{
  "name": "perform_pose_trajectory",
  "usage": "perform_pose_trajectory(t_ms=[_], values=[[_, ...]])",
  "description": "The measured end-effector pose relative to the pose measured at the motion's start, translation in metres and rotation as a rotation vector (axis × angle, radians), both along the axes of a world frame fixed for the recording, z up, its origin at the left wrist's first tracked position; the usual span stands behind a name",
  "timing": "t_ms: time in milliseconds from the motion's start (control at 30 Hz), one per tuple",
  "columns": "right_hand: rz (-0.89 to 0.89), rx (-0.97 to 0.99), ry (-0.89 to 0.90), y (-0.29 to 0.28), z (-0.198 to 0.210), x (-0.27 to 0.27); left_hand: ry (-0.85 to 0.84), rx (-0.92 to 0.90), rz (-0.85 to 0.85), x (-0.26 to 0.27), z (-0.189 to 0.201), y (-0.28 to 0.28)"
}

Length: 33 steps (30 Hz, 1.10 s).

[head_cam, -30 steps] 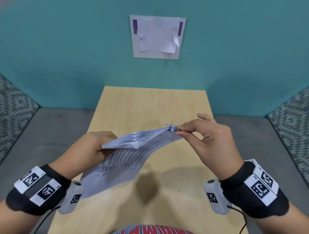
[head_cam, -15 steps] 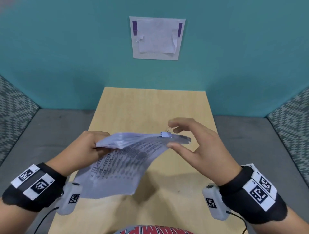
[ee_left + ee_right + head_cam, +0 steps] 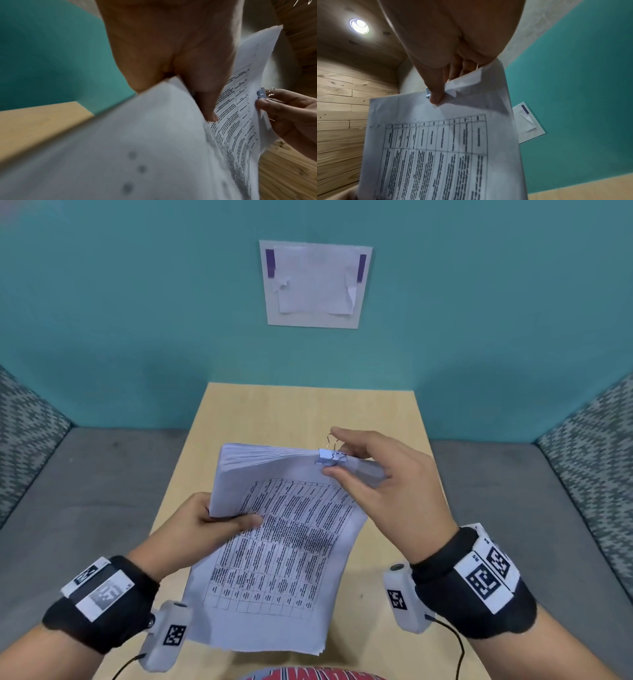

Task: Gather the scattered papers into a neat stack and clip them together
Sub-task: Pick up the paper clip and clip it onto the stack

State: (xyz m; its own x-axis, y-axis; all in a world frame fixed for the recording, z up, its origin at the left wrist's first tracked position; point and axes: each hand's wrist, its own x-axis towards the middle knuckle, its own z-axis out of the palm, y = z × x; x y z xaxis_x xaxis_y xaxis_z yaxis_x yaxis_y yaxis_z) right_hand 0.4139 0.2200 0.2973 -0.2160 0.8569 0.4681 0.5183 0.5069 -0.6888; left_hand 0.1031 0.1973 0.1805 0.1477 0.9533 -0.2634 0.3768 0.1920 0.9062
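Hanging tilted above the light wooden table (image 3: pixel 308 409), the thick stack of white printed papers (image 3: pixel 274 549) carries a pale blue binder clip (image 3: pixel 327 457) on its far edge. The left hand (image 3: pixel 191 529) grips the stack's left edge, thumb on top. The right hand (image 3: pixel 383 487) pinches the clipped corner between thumb and fingers.
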Motion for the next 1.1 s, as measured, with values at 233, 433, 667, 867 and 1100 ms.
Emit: perform_pose_trajectory(t_ms=[233, 433, 667, 867, 1100], values=[[0.147, -0.225, -0.190, 0.008, 0.001, 0.002, 0.060, 0.115, -0.033, -0.006, -0.004, 0.004], [0.227, -0.416, -0.148, 0.009, 0.002, 0.006, 0.094, 0.106, -0.057, -0.009, -0.010, 0.008], [0.400, -0.726, 0.049, 0.014, 0.017, 0.020, 0.063, 0.036, -0.096, -0.015, -0.009, 0.008], [0.372, -0.647, -0.001, 0.016, 0.001, 0.017, 0.055, -0.021, -0.133, -0.015, 0.001, 0.006], [0.195, -0.272, -0.255, 0.019, -0.008, 0.001, -0.007, -0.062, -0.149, -0.010, 0.008, 0.003]])
